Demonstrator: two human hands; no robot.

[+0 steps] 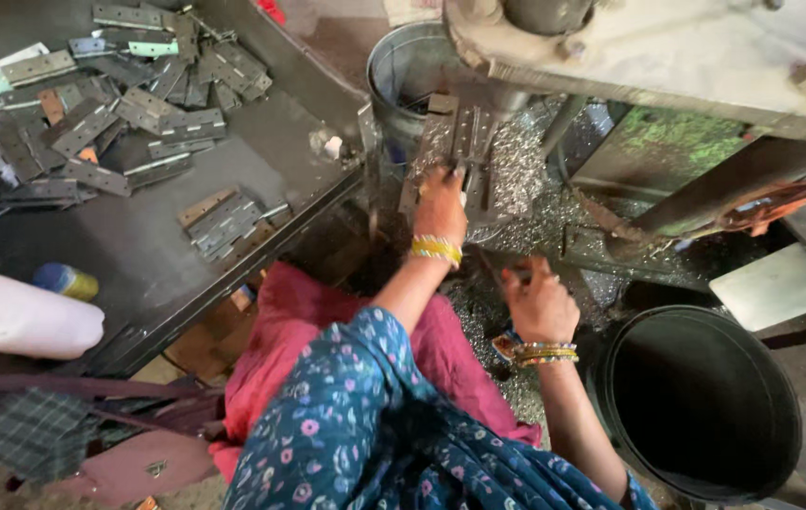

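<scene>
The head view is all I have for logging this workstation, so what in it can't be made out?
- Left hand: its fingertips hide where they press the hinge plate.
- Right hand: closed, what it grips is too small to tell.
- Machine: cut off by the top edge.
- Black bucket: inside too dark.
- Metal can: contents hidden by its wall and the machine.

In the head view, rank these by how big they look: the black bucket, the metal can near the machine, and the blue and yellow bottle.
1. black bucket
2. metal can, though it sits farther away
3. blue and yellow bottle, partly hidden
</scene>
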